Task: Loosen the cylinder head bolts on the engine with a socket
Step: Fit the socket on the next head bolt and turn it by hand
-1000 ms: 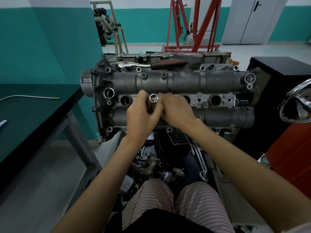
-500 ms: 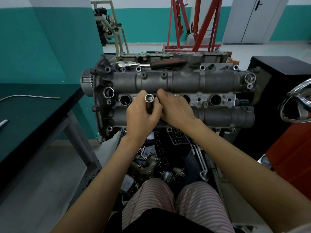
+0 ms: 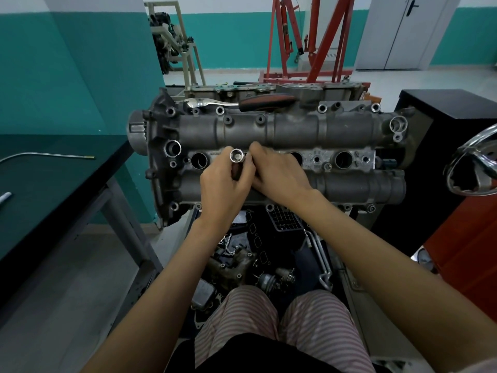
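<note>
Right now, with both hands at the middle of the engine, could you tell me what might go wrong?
1. The socket is only hand-held by the left hand; it could slip into the parts bin below.
2. The ratchet rests loose on the engine and could be knocked off its far edge.

Even, soft indoor light fills the room, brightest on the pale floor well beyond the hands, and shadows pool in the dim parts bin below the wrists. Glare glints off the socket (image 3: 237, 156) rim above the left hand (image 3: 224, 185) and the ratchet (image 3: 212, 103) beyond. Wide-angle distortion bends the edges; focus stays fairly sharp.
</note>
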